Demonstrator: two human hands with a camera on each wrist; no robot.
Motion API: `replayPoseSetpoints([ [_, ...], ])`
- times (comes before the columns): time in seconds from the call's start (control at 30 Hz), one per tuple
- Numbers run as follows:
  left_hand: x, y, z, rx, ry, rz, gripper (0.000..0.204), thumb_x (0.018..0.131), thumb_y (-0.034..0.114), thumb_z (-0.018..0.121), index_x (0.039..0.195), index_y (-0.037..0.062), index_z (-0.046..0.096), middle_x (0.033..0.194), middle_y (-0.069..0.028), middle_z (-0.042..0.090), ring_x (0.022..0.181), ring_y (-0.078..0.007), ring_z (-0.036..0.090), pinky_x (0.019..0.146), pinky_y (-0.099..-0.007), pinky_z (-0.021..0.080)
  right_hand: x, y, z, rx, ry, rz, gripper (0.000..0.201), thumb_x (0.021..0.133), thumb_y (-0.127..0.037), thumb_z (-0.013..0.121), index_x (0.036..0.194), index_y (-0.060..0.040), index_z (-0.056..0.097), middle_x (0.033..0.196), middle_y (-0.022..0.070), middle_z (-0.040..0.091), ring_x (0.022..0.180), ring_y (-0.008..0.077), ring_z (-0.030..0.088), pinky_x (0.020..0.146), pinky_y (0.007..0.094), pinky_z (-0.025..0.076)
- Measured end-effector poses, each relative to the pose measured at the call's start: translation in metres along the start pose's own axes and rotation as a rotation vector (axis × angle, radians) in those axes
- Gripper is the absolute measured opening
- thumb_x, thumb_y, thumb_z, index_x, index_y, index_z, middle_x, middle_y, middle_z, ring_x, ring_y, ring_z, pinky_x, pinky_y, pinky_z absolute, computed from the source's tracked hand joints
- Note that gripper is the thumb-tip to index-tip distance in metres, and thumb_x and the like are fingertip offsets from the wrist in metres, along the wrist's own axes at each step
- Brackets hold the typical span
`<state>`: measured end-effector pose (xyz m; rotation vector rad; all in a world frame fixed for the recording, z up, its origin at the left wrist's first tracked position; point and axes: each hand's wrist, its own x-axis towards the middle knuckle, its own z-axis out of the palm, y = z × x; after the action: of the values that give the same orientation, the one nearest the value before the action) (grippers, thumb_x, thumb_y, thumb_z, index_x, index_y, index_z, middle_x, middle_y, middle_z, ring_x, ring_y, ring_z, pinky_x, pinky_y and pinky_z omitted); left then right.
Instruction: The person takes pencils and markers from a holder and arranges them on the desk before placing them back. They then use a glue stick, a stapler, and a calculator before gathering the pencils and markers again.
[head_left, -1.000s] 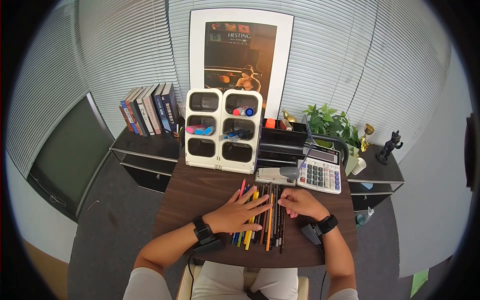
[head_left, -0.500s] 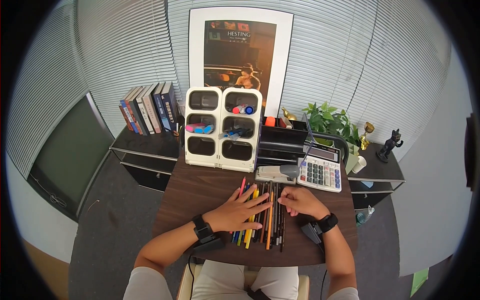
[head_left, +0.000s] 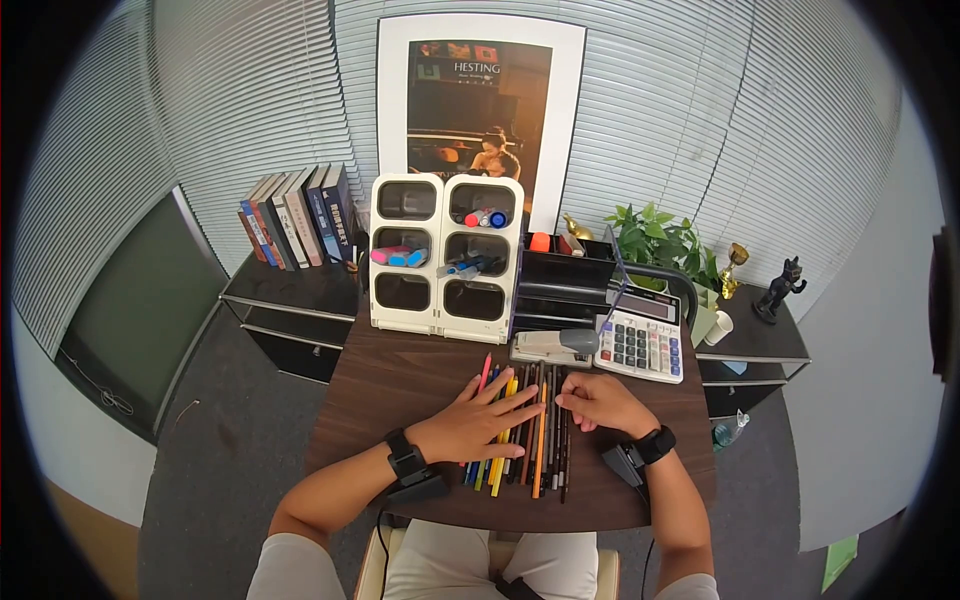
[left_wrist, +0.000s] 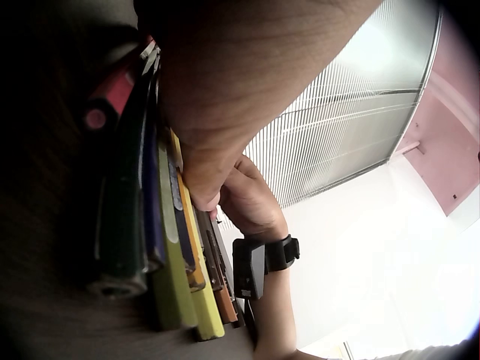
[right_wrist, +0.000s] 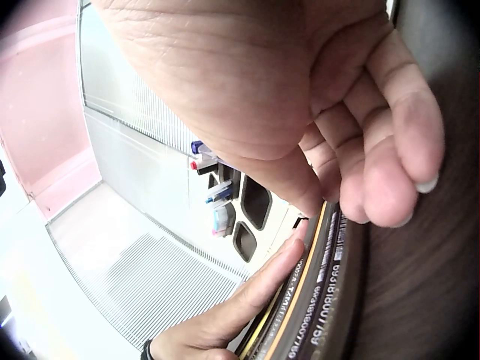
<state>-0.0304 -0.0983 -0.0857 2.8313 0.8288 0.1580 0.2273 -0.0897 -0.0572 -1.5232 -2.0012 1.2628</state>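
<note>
A row of coloured pencils (head_left: 497, 478) lies side by side on the brown table (head_left: 400, 358), pointing away from the person. My left hand (head_left: 465, 428) rests over the left and middle of the row, fingers spread. A pink pencil (head_left: 487, 367) sticks out past that hand at the left. In the left wrist view, dark, green and yellow pencils (left_wrist: 174, 292) lie under the hand. At the right edge of the row, my right hand (head_left: 605, 405) has curled fingers, its thumb tip right at the dark pencils (right_wrist: 322, 289). Its fingertips (right_wrist: 390, 199) are beside them.
Behind the pencils stands a white six-compartment organizer (head_left: 438, 285) with pens in some compartments. A stapler (head_left: 555, 346), a calculator (head_left: 640, 345) and a black desk rack (head_left: 565, 275) stand to its right. Low black cabinets (head_left: 275, 300) flank the table.
</note>
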Motion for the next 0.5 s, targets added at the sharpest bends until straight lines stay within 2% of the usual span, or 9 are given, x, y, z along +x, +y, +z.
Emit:
replayPoseSetpoints([
  [0.5, -0.0002, -0.0019, 0.0031, -0.012, 0.008, 0.008, 0.07, 0.093, 0.06, 0.042, 0.15, 0.0253, 0.025, 0.158, -0.005, 0.017, 0.145, -0.0374, 0.005, 0.111, -0.0622, 0.014, -0.0003, -0.0002, 0.001, 0.004, 0.015, -0.016, 0.026, 0.093, -0.027, 0.059, 0.086, -0.0023, 0.056, 0.06, 0.0052, 0.06, 0.049, 0.0126, 0.06, 0.047, 0.0259, 0.048],
])
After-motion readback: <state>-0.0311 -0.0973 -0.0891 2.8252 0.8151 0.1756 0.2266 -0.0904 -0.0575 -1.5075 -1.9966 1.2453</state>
